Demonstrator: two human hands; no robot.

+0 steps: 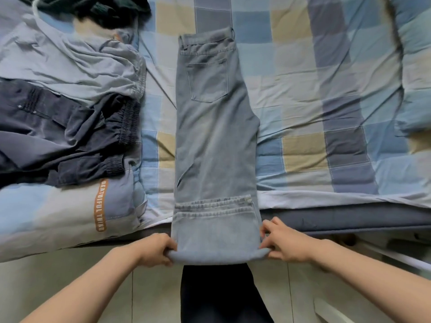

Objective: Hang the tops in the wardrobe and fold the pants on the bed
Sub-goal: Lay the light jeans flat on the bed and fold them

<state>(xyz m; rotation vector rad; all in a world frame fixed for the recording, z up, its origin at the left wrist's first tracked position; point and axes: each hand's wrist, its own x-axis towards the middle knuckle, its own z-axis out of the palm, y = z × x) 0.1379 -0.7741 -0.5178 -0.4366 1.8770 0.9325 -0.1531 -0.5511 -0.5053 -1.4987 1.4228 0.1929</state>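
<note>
Both hands grip the near end of a pair of light blue jeans (215,136), one at each side of the fold. The left hand (155,249) has its fingers curled round the left corner of the rolled edge, knuckles turned toward the cloth, thumb hidden beneath. The right hand (283,243) pinches the right corner: its lower fingers and thumb close on the fold, while the upper fingers bend against the side seam just above. Both forearms reach in from the bottom corners of the view, bare, angled inward so the wrists meet the jeans at about the same height.

The jeans lie lengthwise on the bed, legs stacked one upon the other, waistband at the far end and a back pocket facing up. The hems are turned back over the legs near the bed's edge, and the folded end held by the hands hangs past that edge, off the mattress.

The checked bedsheet (314,94) in blue, grey and beige lies under them. To the left, apart from the jeans, lie dark corduroy trousers (63,136) with elastic cuffs, on a pale grey garment (70,59). A black garment (105,8) is heaped at the far left corner. A quilt with an orange lettered strip (100,206) sits at the near left.
</note>
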